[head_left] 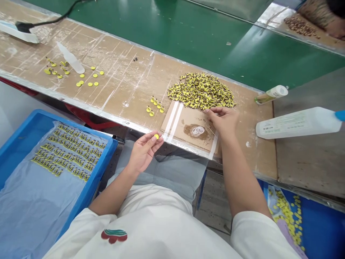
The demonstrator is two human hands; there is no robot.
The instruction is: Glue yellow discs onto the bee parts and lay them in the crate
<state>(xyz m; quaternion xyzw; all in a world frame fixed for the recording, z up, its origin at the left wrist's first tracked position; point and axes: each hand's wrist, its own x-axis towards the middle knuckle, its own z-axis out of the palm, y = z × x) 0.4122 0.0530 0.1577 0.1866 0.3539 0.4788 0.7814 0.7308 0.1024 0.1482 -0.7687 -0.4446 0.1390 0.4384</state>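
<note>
a: largest first?

b: worktable (115,79), brown, scuffed, streaked with pale marks. then, low on the left, a blue tray (110,151), lined with a pale sheet and set with close rows of little pieces (71,144) on yellow bases.

a: next size down?

b: on the worktable, a heap (202,91) of tiny parts, jumbled thickly together, bright yellow mixed with very dark brown, flecked with white. just in front, a cardboard sheet (195,115) with strips of white tape.

a: and the hands?

b: right hand (225,121) over the sheet, fingertips at the heap's near edge, thumb and finger drawn close together. cannot tell whether around a part. left hand (142,151) near the worktable's front edge, thumb and fingertips pinched tight on a yellow disc.

a: smaller than that?

b: left of the sheet, a small cluster (151,113) of pieces, yellow below, dark above. on the sheet, a pale, glossy puddle (197,131) ringed by a brown stain.

a: smallest?

b: that yellow disc (156,136): round, plain, bright, partly covered by fingertips.
</note>
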